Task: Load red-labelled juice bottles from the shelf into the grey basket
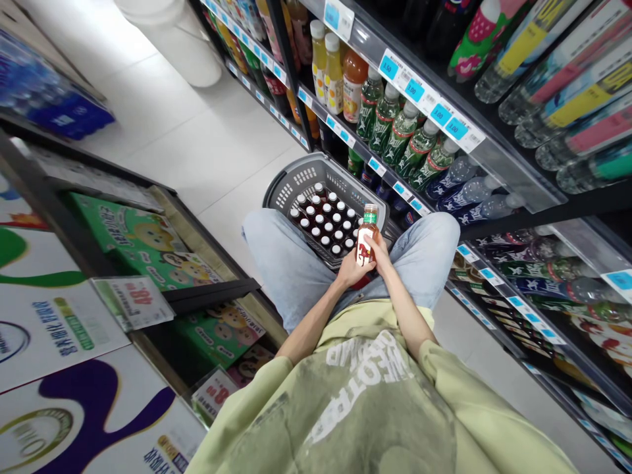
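A drink bottle [366, 245] with a white and red label, amber contents and a green neck band is held upright between both hands above my lap. My left hand [352, 268] wraps round its lower part from the left. On the other side, my right hand [379, 253] grips it with the thumb over the label. Just beyond my knees is a grey plastic basket [291, 172] holding several dark bottles [326, 209] with white caps, in rows. My hands and the held bottle cover the basket's near right corner.
Shelves of drinks stand close on the right, with green-labelled bottles [396, 137] and price tags [451, 122]. Boxed goods [138, 230] fill a rack on the left. Farther off are a white bucket [170, 39] and blue water packs [49, 89] beside the tiled floor [197, 125].
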Available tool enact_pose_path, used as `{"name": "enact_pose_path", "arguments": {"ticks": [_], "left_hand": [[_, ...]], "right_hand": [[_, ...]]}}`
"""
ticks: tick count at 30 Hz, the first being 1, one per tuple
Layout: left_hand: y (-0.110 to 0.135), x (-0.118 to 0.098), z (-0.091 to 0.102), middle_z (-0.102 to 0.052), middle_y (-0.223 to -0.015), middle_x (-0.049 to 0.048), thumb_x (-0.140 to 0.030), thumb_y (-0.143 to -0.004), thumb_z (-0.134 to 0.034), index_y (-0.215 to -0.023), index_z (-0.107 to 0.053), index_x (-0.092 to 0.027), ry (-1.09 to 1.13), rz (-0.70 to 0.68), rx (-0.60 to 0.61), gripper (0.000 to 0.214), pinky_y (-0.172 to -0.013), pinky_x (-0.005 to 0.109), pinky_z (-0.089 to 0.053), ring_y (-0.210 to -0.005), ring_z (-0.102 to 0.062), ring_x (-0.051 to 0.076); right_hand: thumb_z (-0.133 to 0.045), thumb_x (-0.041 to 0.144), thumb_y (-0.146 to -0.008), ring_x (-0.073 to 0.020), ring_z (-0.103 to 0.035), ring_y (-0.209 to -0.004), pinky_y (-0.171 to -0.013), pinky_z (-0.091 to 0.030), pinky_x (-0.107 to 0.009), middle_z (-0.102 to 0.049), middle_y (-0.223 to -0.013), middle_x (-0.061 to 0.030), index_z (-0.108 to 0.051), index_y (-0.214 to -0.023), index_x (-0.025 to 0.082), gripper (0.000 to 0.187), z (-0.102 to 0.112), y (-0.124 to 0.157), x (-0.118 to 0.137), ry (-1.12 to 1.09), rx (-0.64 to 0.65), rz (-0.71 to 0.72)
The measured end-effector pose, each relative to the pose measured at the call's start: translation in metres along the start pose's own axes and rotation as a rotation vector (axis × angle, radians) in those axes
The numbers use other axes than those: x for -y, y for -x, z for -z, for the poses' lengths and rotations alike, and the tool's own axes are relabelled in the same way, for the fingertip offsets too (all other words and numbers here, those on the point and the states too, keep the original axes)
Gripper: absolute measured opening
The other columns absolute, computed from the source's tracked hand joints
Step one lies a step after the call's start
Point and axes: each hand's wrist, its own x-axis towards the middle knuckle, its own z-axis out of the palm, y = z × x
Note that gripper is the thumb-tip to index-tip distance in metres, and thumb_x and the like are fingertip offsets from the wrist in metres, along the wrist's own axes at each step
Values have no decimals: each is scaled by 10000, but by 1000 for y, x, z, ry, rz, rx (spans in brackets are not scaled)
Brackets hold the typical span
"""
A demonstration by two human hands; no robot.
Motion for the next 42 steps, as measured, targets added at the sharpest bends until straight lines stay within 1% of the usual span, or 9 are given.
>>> {"name": "enact_pose_path", "arguments": {"ticks": [4, 7, 11, 15, 21, 24, 29, 36, 42], "left_hand": [[-2, 4, -4, -777, -1145, 124, -370, -784, -873, -1173, -687, -165, -139, -75, -83, 478, -961, 426, -595, -1056, -737, 335], [-3, 9, -7, -762, -1171, 148, -327, -749, -888, -1261, -659, -138, -189, -118, -116, 591, -1008, 450, -585, -1111, -726, 362], [-4, 13, -8, -695, -1317, 160, -261, -731, -878, -1394, -577, -143, -200, -135, -128, 738, -1030, 437, -584, -1192, -698, 349], [-3, 11, -6, -635, -1312, 136, -194, -737, -850, -1414, -557, -178, -232, -149, -194, 737, -1014, 410, -588, -1176, -683, 320], [-3, 12, 1, -640, -1331, 136, -144, -776, -801, -1381, -594, -184, -225, -232, -291, 641, -1122, 413, -530, -1253, -629, 303], [-5, 15, 5, -686, -1324, 128, -171, -741, -845, -1382, -626, -190, -255, -206, -227, 678, -1126, 440, -516, -1238, -628, 326], [-5, 19, 5, -725, -1314, 111, -249, -693, -901, -1456, -597, -181, -305, -198, -53, 824, -1077, 458, -529, -1153, -634, 344], [-3, 19, 1, -691, -1300, 143, -308, -749, -880, -1402, -592, -181, -448, -170, -58, 724, -1031, 446, -555, -1243, -600, 354], [-2, 17, -1, -701, -1252, 156, -294, -739, -908, -1359, -622, -157, -536, -224, -5, 696, -1003, 442, -572, -1221, -604, 371]], "right_hand": [[-952, 416, -643, -210, -728, -1159, -1013, -602, -323, -773, -1264, -27, -653, -1293, 274, 729, -2, 2, -1, 98, -114, 153], [-969, 398, -620, -194, -733, -1083, -966, -604, -314, -771, -1210, -26, -618, -1314, 266, 789, -1, 0, -4, 110, -188, 163], [-902, 504, -689, -176, -723, -899, -841, -606, -302, -769, -1037, -5, -636, -1150, 240, 594, 3, -5, -5, 13, -279, 126], [-819, 551, -768, -174, -712, -898, -847, -589, -293, -760, -993, -7, -672, -1020, 221, 440, 8, -6, -3, 98, -381, 201], [-881, 470, -687, -180, -700, -867, -822, -595, -290, -753, -929, 2, -688, -964, 222, 419, 7, -5, 1, -19, -448, 245], [-862, 383, -657, -177, -694, -846, -808, -598, -289, -757, -900, 18, -692, -946, 226, 370, 6, -5, 1, -48, -445, 229], [-825, 324, -609, -178, -650, -765, -727, -565, -291, -754, -808, 23, -715, -873, 224, 303, 6, -3, 0, 44, -347, 232], [-742, 337, -641, -185, -672, -775, -776, -567, -321, -744, -780, 11, -688, -747, 215, 171, 6, -6, -2, 15, -265, 188], [-835, 276, -652, -198, -700, -728, -770, -593, -334, -689, -691, 16, -591, -774, 241, 275, 6, -10, -3, -152, -365, 55]]}}
